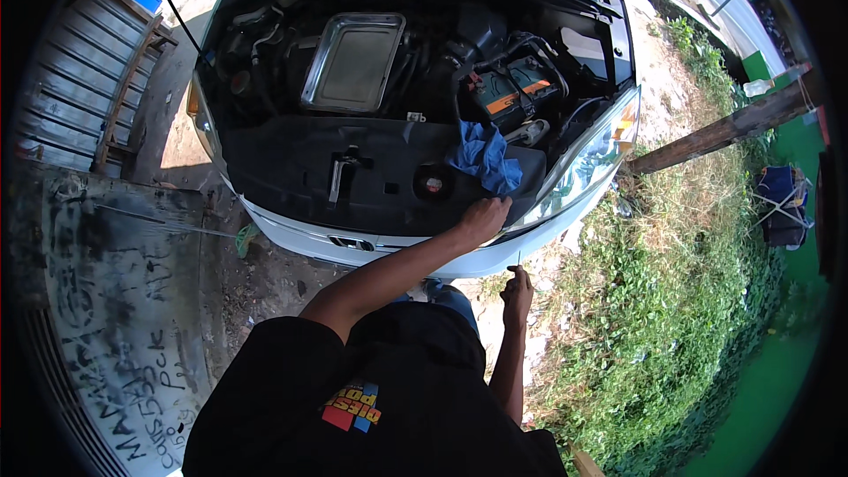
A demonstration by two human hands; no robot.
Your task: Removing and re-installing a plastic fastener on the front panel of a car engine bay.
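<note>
My left hand (486, 220) is at the front right edge of the black plastic cover (300, 155), just below a crumpled blue cloth (484, 157). Its fingers are closed; whatever they grip is too small to make out. Lower and to the right, in front of the bumper, my right hand (517, 293) is wrapped around a thin tool. The slim shaft (519, 259) of this tool points up, and its handle is hidden in the fist. The right headlight (596, 155) lies beyond both hands. A silver metal tool (336, 180) rests on the cover.
A rectangular metal tray (355, 66) sits on the engine. To its right is a black and orange battery (517, 90). A prop rod (172, 9) rises at the left. A scribbled panel (124, 300) stands left, grass (654, 318) and a leaning wooden post (707, 132) right.
</note>
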